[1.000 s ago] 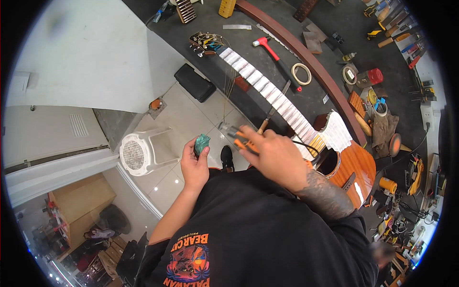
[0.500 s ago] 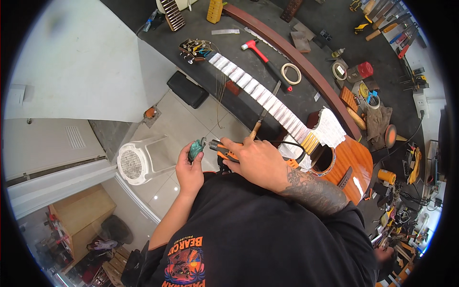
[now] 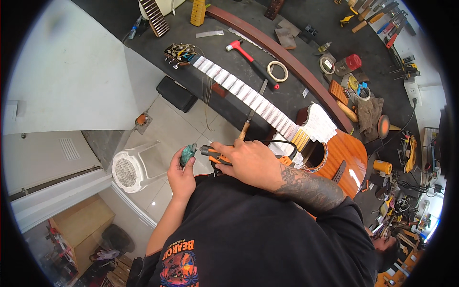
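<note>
My left hand [image 3: 181, 178] pinches a green lump of what looks like polishing compound [image 3: 187, 156] between thumb and fingers. My right hand [image 3: 253, 163] is wrapped around an orange and black rotary tool [image 3: 210, 151]. A small wheel at the tool's tip [image 3: 195, 147] sits against or just beside the lump; which, I cannot tell. Beyond the right hand lies an acoustic guitar [image 3: 353, 155], its neck towards the far left. White tape strips mask its fretboard [image 3: 244, 93], leaving the frets between them; white paper [image 3: 319, 125] covers part of the body.
On the dark bench lie a red-headed hammer [image 3: 248, 57], a tape roll [image 3: 277, 71] and a wooden-handled file [image 3: 245, 128], which juts over the edge. A white stool [image 3: 129, 171] stands at left. Another person's head [image 3: 384, 243] shows at lower right, near cluttered tools.
The whole view has shifted, so the bench and guitar sit further left. Both hands keep their holds; the green lump is turned slightly.
</note>
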`<move>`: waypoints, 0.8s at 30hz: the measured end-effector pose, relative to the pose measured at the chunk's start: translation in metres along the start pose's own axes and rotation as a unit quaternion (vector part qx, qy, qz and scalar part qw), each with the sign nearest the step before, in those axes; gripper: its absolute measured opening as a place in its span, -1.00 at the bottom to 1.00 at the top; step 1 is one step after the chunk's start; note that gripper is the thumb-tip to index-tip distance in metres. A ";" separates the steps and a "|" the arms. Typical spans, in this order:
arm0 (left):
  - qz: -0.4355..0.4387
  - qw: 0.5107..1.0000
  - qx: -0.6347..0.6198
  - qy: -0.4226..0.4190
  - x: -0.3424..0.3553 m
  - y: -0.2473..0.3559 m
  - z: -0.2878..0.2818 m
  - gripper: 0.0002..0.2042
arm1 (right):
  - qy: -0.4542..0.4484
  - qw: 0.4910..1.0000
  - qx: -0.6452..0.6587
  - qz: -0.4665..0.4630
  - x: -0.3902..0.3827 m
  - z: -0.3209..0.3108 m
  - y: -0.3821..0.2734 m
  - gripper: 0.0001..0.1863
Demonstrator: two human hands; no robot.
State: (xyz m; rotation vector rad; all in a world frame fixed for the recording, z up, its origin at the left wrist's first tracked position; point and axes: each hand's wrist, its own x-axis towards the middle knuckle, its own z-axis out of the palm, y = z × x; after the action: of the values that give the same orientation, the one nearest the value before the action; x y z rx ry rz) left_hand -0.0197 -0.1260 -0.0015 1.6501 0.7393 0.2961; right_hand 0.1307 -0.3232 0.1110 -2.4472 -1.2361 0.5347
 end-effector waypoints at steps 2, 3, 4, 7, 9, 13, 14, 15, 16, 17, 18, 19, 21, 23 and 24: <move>0.015 1.000 -0.012 0.002 0.001 0.000 0.002 -0.61 | 0.006 1.000 -0.002 0.003 0.000 -0.002 0.007 -0.44; 0.014 1.000 -0.013 0.003 0.001 0.001 0.002 -0.61 | 0.053 0.998 -0.019 0.024 0.000 -0.002 0.015 -0.51; 0.015 1.000 -0.010 0.006 0.002 0.001 0.002 -0.61 | 0.101 0.993 -0.035 0.043 0.001 -0.004 0.024 -0.58; 0.010 1.000 -0.008 0.012 0.001 -0.003 0.001 -0.61 | 0.133 0.982 -0.084 0.106 0.001 -0.015 0.065 -0.52; 0.004 1.000 -0.007 0.013 0.000 -0.005 0.000 -0.61 | 0.129 0.976 -0.127 0.124 0.001 -0.021 0.085 -0.49; -0.015 1.000 -0.007 0.003 0.000 -0.007 0.004 -0.59 | 0.111 0.968 -0.176 0.138 0.002 -0.020 0.099 -0.43; -0.011 1.000 -0.014 0.002 0.000 -0.007 0.005 -0.59 | 0.111 0.968 -0.175 0.139 0.002 -0.017 0.100 -0.43; -0.011 1.000 -0.012 0.002 0.001 -0.006 0.005 -0.59 | 0.111 0.969 -0.175 0.135 0.002 -0.014 0.100 -0.43; -0.015 1.000 -0.011 0.001 0.001 -0.006 0.005 -0.59 | 0.111 0.969 -0.175 0.130 0.002 -0.012 0.100 -0.43; -0.018 1.000 -0.010 0.000 0.001 -0.006 0.005 -0.58 | 0.111 0.970 -0.174 0.131 0.002 -0.011 0.100 -0.43; -0.019 1.000 -0.009 0.000 0.001 -0.006 0.005 -0.58 | 0.104 0.971 -0.169 0.135 0.002 -0.010 0.099 -0.43; -0.019 1.000 -0.010 -0.001 0.001 -0.006 0.006 -0.58 | 0.098 0.972 -0.164 0.139 0.002 -0.010 0.099 -0.43; -0.019 1.000 -0.011 -0.002 0.000 -0.006 0.006 -0.58 | 0.097 0.971 -0.164 0.141 0.002 -0.009 0.099 -0.43; -0.030 1.000 0.000 -0.002 0.000 -0.004 0.006 -0.59 | 0.097 0.971 -0.165 0.143 0.003 -0.009 0.100 -0.44; -0.030 1.000 0.000 -0.003 0.000 -0.004 0.007 -0.59 | 0.095 0.971 -0.164 0.144 0.003 -0.010 0.100 -0.44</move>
State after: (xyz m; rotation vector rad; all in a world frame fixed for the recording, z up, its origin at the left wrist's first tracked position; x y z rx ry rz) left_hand -0.0169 -0.1312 -0.0072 1.6260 0.7822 0.2488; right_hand 0.2054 -0.3783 0.0730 -2.8996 -0.9607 0.1665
